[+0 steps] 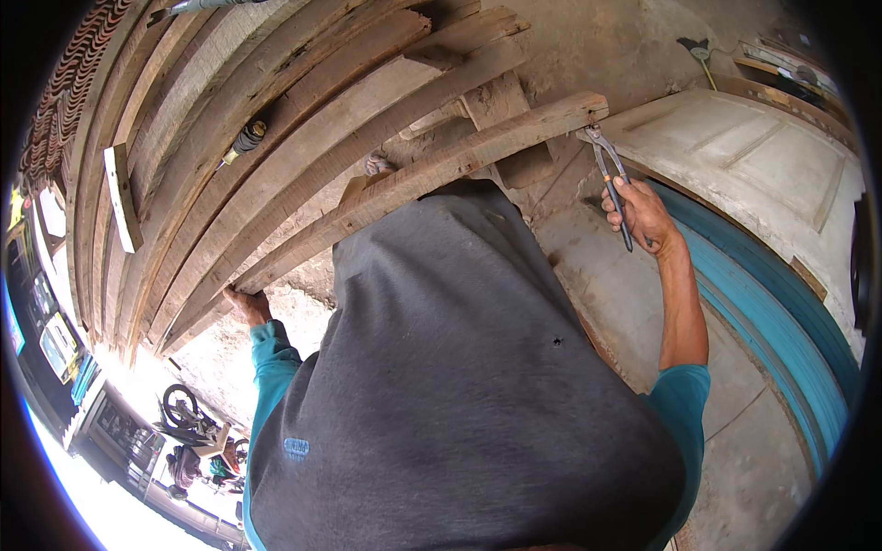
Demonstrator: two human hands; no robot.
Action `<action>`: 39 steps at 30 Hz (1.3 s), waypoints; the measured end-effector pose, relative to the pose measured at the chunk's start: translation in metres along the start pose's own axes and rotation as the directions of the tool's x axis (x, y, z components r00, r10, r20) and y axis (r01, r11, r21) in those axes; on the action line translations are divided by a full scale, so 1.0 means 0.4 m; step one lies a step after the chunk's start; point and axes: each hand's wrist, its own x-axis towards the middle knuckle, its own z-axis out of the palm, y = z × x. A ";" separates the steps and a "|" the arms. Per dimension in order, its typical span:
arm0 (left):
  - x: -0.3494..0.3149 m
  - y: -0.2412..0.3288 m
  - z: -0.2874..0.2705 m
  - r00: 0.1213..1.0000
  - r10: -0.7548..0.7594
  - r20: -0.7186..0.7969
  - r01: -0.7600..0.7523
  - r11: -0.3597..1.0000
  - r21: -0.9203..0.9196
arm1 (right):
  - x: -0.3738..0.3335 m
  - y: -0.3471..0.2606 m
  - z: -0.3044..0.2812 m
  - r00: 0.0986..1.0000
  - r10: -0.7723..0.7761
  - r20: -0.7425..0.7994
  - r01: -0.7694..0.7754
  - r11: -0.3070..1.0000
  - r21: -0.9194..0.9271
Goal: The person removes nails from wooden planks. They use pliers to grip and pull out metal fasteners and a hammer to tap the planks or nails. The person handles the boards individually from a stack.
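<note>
A long, rough wooden beam lies slantwise in front of me, its right end farther away than its left. My right hand is closed around the handles of a pair of pincers. The pincers' jaws are at the beam's right end face, where they seem to touch a small dark spot; what they bite on is too small to make out. At the beam's lower left end, my left hand grips the wood, some of its fingers hidden. A grey cloth garment covers my body below the beam.
Several more wooden beams lie side by side at the left, with a dark-and-yellow-handled tool and a short wood piece on them. At the right are a white panelled door and blue ribbed lengths. A motorcycle stands lower left.
</note>
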 end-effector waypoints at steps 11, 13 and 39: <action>0.007 -0.012 0.021 0.970 -0.238 0.041 0.226 0.833 -0.505 | 0.098 0.105 0.194 0.989 -0.130 -0.067 0.135 0.633 0.762; 0.028 -0.018 0.017 0.966 -0.256 0.031 0.237 0.835 -0.497 | 0.076 0.108 0.278 0.954 -0.151 -0.261 0.282 0.750 0.598; 0.096 0.030 -0.020 0.910 -0.267 0.317 0.367 0.875 -0.317 | 0.174 0.212 0.068 0.761 -0.584 -0.281 0.404 0.766 -0.500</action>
